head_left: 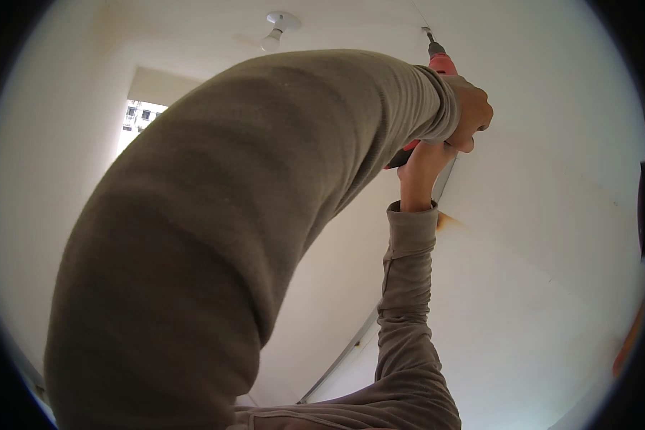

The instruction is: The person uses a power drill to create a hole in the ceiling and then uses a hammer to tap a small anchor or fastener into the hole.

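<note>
Pale, plain wall (pixel 537 265) curves around us on the right, bent by the lens, and our view tilts upward. Nearest to us, our left sleeve (pixel 193 215), thick olive-brown knit, arches from the lower left across much of the view to a bunched cuff. Our right sleeve (pixel 408 287), of the same cloth, bends at the elbow low on the right and rises nearly upright, wrinkled along the forearm.

Farther up, our left hand (pixel 471 107) is curled tightly around the red housing of a power drill (pixel 444 64), knuckles outward. Just below it, our right hand (pixel 424 161) is pressed up against the drill's lower part; its fingers are mostly hidden, so we cannot tell how firmly they close. We see the drill raised high, right of centre, its dark chuck (pixel 436 49) pointing up and slightly left, and the bit (pixel 428 34) reaching a small mark on the pale surface overhead.

Beyond our arms, a narrow grey strip (pixel 340 360) runs diagonally, with a rusty brown stain (pixel 448 221) beside the right cuff. Farther off we see a light bulb (pixel 271 40) in a round white fixture (pixel 284 20), and a bright window (pixel 140 117) at left.
</note>
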{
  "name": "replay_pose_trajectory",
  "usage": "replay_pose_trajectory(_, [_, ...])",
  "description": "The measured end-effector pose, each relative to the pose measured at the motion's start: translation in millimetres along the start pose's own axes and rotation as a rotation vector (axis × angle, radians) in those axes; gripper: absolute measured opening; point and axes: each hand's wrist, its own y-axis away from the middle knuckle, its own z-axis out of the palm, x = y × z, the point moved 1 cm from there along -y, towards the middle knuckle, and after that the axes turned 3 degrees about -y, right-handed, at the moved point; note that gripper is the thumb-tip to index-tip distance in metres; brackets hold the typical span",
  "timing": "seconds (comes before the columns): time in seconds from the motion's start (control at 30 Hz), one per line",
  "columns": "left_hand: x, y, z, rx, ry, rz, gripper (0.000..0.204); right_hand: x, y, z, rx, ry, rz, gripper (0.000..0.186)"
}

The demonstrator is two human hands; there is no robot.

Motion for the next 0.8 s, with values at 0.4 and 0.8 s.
replay_pose_trajectory(0.4, [-6.4, 5.7, -2.8, -0.014, 0.026, 0.018, 0.023, 20.4, -11.0, -6.6, 0.04, 0.002, -0.058, 0.041])
replay_pose_trajectory(0.8, [-0.3, 25.3, -18.5, 0.058, 0.073, 0.035, 0.021, 28.0, -21.7, -19.4, 0.01, 0.036, -0.08, 0.052])
